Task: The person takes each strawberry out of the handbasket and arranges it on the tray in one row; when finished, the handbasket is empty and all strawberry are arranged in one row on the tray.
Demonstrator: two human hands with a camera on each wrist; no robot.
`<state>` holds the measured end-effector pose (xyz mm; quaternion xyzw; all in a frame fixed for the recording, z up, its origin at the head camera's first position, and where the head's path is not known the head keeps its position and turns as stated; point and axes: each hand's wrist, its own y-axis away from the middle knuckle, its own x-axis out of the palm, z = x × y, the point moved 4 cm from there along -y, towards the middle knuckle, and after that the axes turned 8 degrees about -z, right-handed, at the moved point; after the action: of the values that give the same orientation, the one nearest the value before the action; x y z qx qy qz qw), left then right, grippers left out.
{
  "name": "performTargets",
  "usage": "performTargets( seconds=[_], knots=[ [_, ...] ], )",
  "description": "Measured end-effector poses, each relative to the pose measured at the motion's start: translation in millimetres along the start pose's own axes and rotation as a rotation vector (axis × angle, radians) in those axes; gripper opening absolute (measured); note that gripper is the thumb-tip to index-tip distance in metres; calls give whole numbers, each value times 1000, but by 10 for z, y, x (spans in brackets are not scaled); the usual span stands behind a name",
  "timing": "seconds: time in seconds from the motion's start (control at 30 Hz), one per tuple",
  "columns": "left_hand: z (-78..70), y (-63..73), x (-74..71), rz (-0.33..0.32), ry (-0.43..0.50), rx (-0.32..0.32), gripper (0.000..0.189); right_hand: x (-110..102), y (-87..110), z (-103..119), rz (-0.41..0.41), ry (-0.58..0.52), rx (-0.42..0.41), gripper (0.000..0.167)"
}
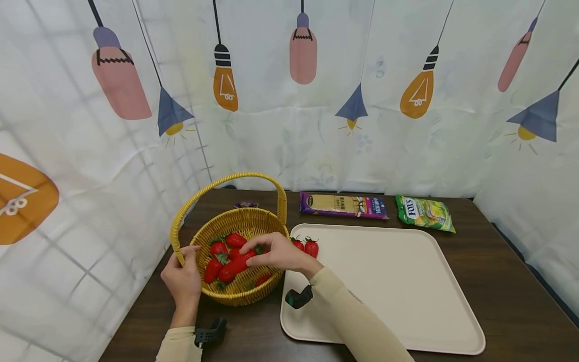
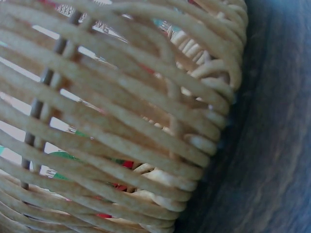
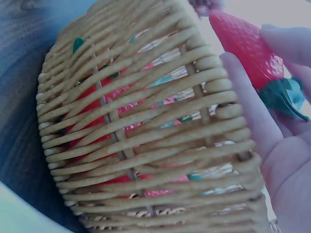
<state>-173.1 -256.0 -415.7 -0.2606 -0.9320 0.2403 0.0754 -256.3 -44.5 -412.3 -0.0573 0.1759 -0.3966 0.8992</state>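
A yellow woven basket (image 1: 235, 299) with a tall arched handle stands at the left of the table. My left hand (image 1: 183, 276) grips its rim on the left, by the foot of the handle. Over the basket's right side reaches my right hand (image 1: 282, 251), which pinches a red strawberry (image 3: 248, 46) with green leaves between thumb and fingers. Several more strawberries (image 1: 212, 270) lie inside the basket. The left wrist view shows only the basket's woven wall (image 2: 121, 107) close up, with the left hand out of sight there.
A beige tray (image 1: 384, 291) lies right of the basket, with two strawberries (image 1: 311, 247) at its left edge. Behind it are a purple noodle packet (image 1: 344, 205) and a green candy bag (image 1: 425, 213). A small purple wrapper (image 1: 246, 204) sits behind the basket. Curtains surround the table.
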Motion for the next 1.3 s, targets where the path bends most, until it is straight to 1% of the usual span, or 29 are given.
performTargets(
  seconds=[0.1,0.23,0.33,0.5,0.57,0.7,0.8,0.93,1.03,1.07,1.17,1.2,1.3],
  knots=[
    [18,-4,0,-2,2,-7,36,-51,89,17,-71,-52,-4,21],
    [182,-31,20,-12,-18,-15,35,-132,208,35,-167,-84,-12,20],
    [335,-56,39,-16,-38,-20,33,-200,301,13,-227,-88,15,20],
    [400,-68,41,-16,-45,-14,32,-320,450,-42,-325,-70,76,18],
    [395,-71,38,-18,-44,-7,32,-367,498,-68,-350,-71,94,18],
    [392,-72,30,-22,-45,2,32,-471,566,-106,-377,-72,121,18],
    [391,-67,24,-19,-46,-3,32,-574,598,-107,-399,-72,111,19],
    [398,-63,29,-14,-53,-6,33,-756,644,-130,-449,-53,111,18],
    [399,-69,41,-10,-52,-3,33,-913,693,-171,-500,-19,142,18],
    [391,-70,45,-9,-51,-2,33,-965,712,-178,-517,-3,151,18],
    [238,-48,36,-7,-20,4,35,-1116,759,-209,-571,19,155,18],
    [236,-48,38,-9,-20,5,35,-1153,781,-183,-582,17,159,18],
    [247,-51,37,-15,-23,11,34,-1281,844,-215,-626,24,180,21]
  ],
)
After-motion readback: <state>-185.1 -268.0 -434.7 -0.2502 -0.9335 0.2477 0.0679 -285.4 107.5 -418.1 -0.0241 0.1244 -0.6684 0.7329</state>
